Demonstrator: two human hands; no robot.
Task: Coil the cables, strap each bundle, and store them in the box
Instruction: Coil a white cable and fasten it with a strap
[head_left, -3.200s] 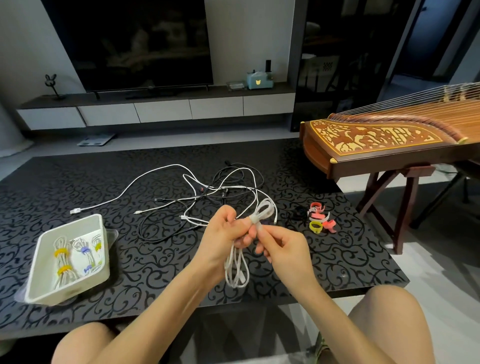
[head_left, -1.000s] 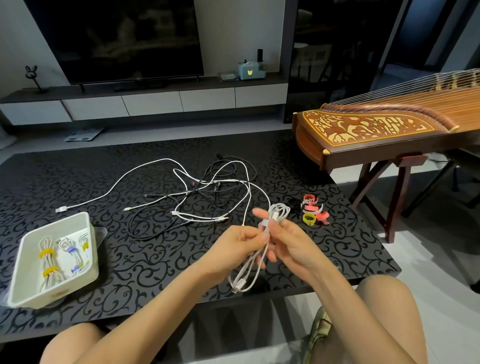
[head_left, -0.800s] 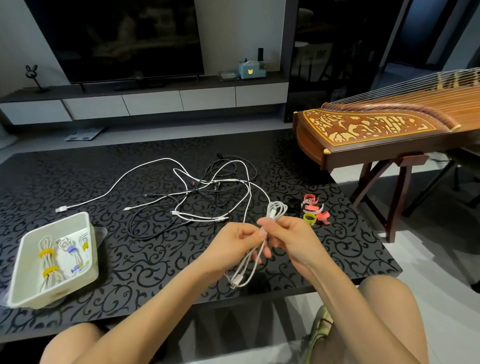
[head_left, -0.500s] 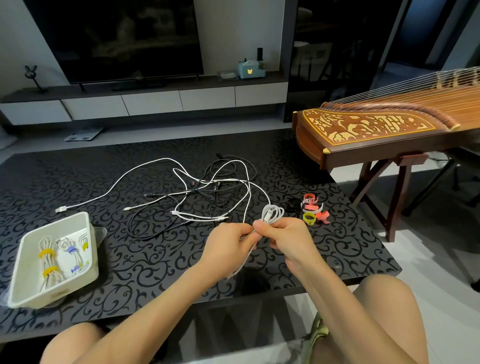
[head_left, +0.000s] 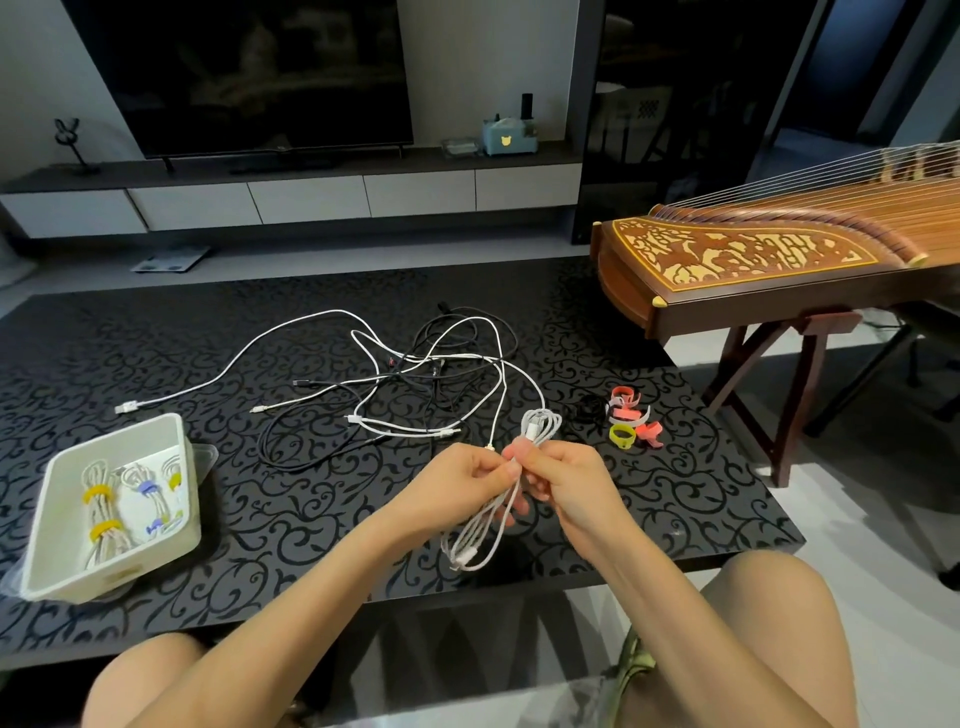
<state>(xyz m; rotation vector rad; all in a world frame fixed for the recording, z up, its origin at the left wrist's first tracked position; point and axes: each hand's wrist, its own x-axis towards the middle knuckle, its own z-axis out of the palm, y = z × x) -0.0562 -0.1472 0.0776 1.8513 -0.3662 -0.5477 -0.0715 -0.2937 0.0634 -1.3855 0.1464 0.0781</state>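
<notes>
Left hand (head_left: 457, 486) and right hand (head_left: 574, 483) pinch the coiled cable (head_left: 540, 426); tangled cables (head_left: 431, 364) beyond, straps (head_left: 631, 421) right, box (head_left: 130, 566) left.

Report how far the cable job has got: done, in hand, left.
Done: a few strapped bundles lie in the white box. In hand: the left hand and right hand both pinch a coiled white cable; fingers hide any strap. Left: a tangle of white and black cables on the table, beside spare coloured straps, needs coiling, strapping and boxing.

A stringed zither (head_left: 753, 249) stands beside the patterned black table (head_left: 104, 353), probably a television (head_left: 249, 73) behind.
</notes>
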